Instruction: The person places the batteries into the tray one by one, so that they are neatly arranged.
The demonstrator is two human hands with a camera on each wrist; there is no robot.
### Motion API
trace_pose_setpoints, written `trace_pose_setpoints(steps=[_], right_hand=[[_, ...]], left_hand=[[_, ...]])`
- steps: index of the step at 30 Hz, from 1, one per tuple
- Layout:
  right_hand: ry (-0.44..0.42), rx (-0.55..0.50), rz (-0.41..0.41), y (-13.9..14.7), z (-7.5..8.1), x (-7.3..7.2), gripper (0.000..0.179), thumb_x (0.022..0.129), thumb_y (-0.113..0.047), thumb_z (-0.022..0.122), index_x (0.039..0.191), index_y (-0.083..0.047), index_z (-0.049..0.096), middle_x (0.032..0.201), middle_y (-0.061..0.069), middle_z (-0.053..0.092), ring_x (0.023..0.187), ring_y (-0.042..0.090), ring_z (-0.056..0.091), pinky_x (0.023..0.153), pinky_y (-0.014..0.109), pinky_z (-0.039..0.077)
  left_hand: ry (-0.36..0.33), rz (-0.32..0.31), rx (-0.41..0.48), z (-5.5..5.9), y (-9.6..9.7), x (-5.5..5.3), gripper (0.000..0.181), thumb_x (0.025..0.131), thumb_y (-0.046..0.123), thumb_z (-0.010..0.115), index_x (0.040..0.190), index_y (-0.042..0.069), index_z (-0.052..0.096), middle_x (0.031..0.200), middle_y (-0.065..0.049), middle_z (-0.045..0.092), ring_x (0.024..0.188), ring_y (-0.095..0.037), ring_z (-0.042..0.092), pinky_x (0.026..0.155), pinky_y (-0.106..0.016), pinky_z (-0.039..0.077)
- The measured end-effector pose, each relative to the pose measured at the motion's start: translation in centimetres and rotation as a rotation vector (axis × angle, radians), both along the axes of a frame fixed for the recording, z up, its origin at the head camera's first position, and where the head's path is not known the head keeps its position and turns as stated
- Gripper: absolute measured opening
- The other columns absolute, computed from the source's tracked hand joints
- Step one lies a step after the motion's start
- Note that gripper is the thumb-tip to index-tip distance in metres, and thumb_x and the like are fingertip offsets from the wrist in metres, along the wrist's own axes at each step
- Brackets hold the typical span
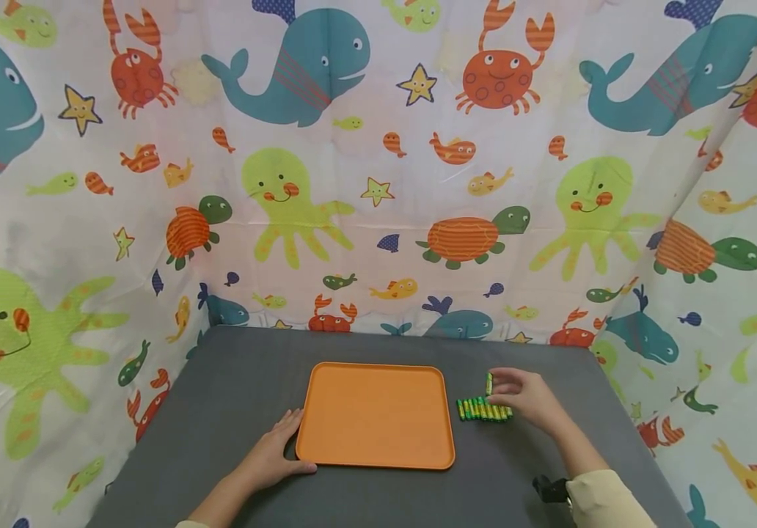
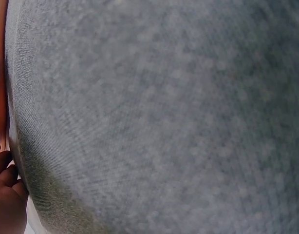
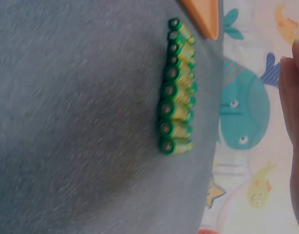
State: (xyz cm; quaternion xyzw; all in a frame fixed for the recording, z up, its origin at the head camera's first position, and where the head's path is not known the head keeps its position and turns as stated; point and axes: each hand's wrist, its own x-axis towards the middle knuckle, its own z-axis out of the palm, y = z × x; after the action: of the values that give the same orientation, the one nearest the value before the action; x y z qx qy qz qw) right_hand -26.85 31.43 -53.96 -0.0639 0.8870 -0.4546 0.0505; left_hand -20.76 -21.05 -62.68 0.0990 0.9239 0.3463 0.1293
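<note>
My right hand pinches one green and yellow battery upright between thumb and fingers, over the far side of a row of matching batteries. In the right wrist view, several batteries lie side by side on the grey surface, and part of the right hand shows at the right edge; the held battery is out of that view. My left hand rests at the left edge and near-left corner of an orange tray, fingers along its side and thumb at the front corner.
The grey tabletop runs back to a hanging cloth printed with sea animals, which also closes off both sides. The battery row lies just right of the tray. A black device sits at the right wrist.
</note>
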Motion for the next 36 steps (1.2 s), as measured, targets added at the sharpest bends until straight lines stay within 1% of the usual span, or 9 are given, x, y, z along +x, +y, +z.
trace_pose_setpoints(steps=[6, 9, 11, 16, 20, 26, 32, 36], right_hand=[[0.028, 0.011, 0.031, -1.7, 1.0, -0.1, 0.062, 0.082, -0.029, 0.085, 0.134, -0.002, 0.063, 0.112, 0.011, 0.074, 0.097, 0.019, 0.072, 0.080, 0.035, 0.060], [0.037, 0.015, 0.037, -2.5, 1.4, -0.1, 0.063, 0.082, -0.031, 0.085, 0.134, -0.003, 0.064, 0.110, 0.009, 0.074, 0.096, 0.019, 0.072, 0.082, 0.038, 0.060], [0.045, 0.017, 0.043, -3.0, 1.6, -0.1, 0.062, 0.082, -0.031, 0.085, 0.133, -0.004, 0.064, 0.110, 0.008, 0.074, 0.096, 0.018, 0.072, 0.082, 0.038, 0.060], [0.048, 0.001, 0.064, -4.2, 1.9, -0.3, 0.059, 0.083, -0.029, 0.085, 0.133, -0.005, 0.065, 0.108, 0.007, 0.075, 0.095, 0.017, 0.072, 0.082, 0.037, 0.060], [0.036, -0.041, 0.071, -5.1, 1.9, -0.4, 0.060, 0.083, -0.028, 0.085, 0.134, -0.005, 0.064, 0.107, 0.007, 0.074, 0.093, 0.017, 0.071, 0.079, 0.035, 0.060], [0.018, -0.110, 0.084, -7.1, 1.4, -0.6, 0.055, 0.083, -0.022, 0.085, 0.132, -0.007, 0.065, 0.107, 0.009, 0.073, 0.091, 0.018, 0.071, 0.075, 0.032, 0.062], [0.033, -0.109, 0.092, -9.3, 1.4, -0.6, 0.051, 0.082, -0.018, 0.085, 0.129, -0.010, 0.067, 0.104, 0.005, 0.074, 0.089, 0.015, 0.071, 0.077, 0.031, 0.061], [0.048, -0.106, 0.122, -10.8, 1.6, -0.6, 0.052, 0.082, -0.018, 0.086, 0.129, -0.010, 0.067, 0.105, 0.006, 0.074, 0.089, 0.015, 0.071, 0.078, 0.031, 0.060]], left_hand=[[-0.001, 0.004, -0.003, -0.1, -0.2, -0.1, 0.119, 0.069, 0.064, 0.084, 0.161, 0.013, 0.028, 0.166, -0.012, 0.028, 0.154, -0.039, 0.021, 0.114, -0.070, 0.027], [-0.006, 0.011, -0.009, -0.2, -0.2, -0.1, 0.119, 0.069, 0.065, 0.084, 0.161, 0.014, 0.028, 0.166, -0.011, 0.028, 0.154, -0.038, 0.022, 0.114, -0.069, 0.027], [-0.009, 0.018, -0.011, -0.2, -0.1, -0.2, 0.119, 0.068, 0.065, 0.084, 0.161, 0.015, 0.028, 0.166, -0.010, 0.028, 0.154, -0.037, 0.022, 0.114, -0.069, 0.027], [-0.002, 0.017, -0.006, 0.1, -0.1, -0.1, 0.119, 0.068, 0.064, 0.085, 0.161, 0.013, 0.030, 0.165, -0.011, 0.030, 0.153, -0.039, 0.023, 0.113, -0.070, 0.028], [0.002, 0.011, -0.005, 0.1, -0.1, -0.1, 0.118, 0.068, 0.064, 0.085, 0.161, 0.013, 0.031, 0.165, -0.012, 0.031, 0.153, -0.039, 0.023, 0.112, -0.071, 0.028], [-0.005, 0.009, -0.008, 0.1, -0.1, -0.1, 0.119, 0.068, 0.062, 0.085, 0.160, 0.010, 0.031, 0.165, -0.013, 0.031, 0.153, -0.039, 0.022, 0.113, -0.070, 0.027], [-0.009, -0.002, -0.018, 0.4, -0.1, -0.1, 0.118, 0.069, 0.063, 0.085, 0.159, 0.008, 0.032, 0.164, -0.015, 0.031, 0.152, -0.042, 0.023, 0.113, -0.071, 0.027], [-0.006, 0.002, -0.014, 0.6, -0.1, 0.0, 0.117, 0.068, 0.062, 0.085, 0.158, 0.007, 0.033, 0.164, -0.015, 0.032, 0.152, -0.042, 0.024, 0.112, -0.071, 0.027]])
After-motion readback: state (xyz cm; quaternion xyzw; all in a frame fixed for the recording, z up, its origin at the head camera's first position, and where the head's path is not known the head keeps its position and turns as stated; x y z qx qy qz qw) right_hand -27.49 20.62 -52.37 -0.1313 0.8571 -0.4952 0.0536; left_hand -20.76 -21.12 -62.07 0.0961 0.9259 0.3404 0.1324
